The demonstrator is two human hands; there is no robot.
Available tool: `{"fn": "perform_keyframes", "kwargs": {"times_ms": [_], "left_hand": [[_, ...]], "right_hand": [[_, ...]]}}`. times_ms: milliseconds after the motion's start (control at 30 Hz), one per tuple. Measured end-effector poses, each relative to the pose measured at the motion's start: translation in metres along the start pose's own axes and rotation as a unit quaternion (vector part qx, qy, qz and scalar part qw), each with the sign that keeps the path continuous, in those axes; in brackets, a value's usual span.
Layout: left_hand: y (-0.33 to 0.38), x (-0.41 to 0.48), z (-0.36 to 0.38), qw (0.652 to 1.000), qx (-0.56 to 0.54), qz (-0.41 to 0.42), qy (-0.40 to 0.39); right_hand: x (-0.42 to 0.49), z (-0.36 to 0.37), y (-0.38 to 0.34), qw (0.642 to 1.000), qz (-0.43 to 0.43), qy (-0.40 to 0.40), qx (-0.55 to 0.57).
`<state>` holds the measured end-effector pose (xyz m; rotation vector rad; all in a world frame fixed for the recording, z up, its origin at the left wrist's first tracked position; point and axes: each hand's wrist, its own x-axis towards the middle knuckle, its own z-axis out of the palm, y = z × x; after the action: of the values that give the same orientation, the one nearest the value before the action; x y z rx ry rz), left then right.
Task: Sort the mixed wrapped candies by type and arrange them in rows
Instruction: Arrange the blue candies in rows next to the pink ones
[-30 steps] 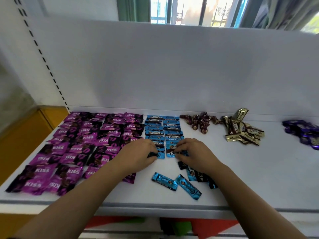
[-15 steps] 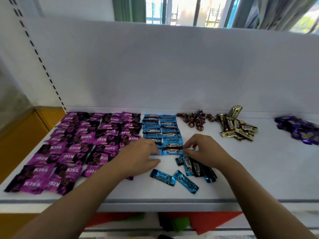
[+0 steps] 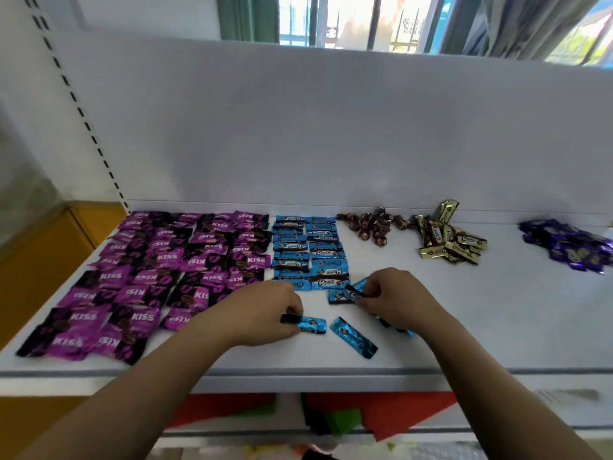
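Candy (image 3: 353,336) near shelf (image 3: 481,327) front edge

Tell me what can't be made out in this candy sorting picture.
Head view only.
Blue candies under the right hand: the hand hides their count.
Violet pile, far right: blurred, print unreadable.
Red and green shapes below: cut off by the shelf edge.

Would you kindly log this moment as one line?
left hand: pinches blue candy | right hand: holds second blue candy | purple rows: laid | blue rows: unfinished
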<state>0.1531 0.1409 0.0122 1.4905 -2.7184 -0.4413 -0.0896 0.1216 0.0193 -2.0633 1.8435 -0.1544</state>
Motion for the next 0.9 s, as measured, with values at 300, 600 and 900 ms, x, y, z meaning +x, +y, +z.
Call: {"fn": "perform_keyframes", "kwargs": {"times_ms": [300,600,900], "left_hand": [[-0.01,0.001,0.002,0.998,0.006,-0.045,0.05],[-0.016,0.003,0.003,0.997,0.005,-0.052,0.058],[-0.018,0.007,0.004,0.994,0.028,-0.067,0.082]], "right_hand": [[0.007,0.022,-0.023,0.984,-0.173,-0.019,0.042],[0.003,0.01,0.001,0.985,-0.157,0.012,0.073],[0.017,0.028,-0.016,0.985,-0.155,0.077,-0.022]]}}
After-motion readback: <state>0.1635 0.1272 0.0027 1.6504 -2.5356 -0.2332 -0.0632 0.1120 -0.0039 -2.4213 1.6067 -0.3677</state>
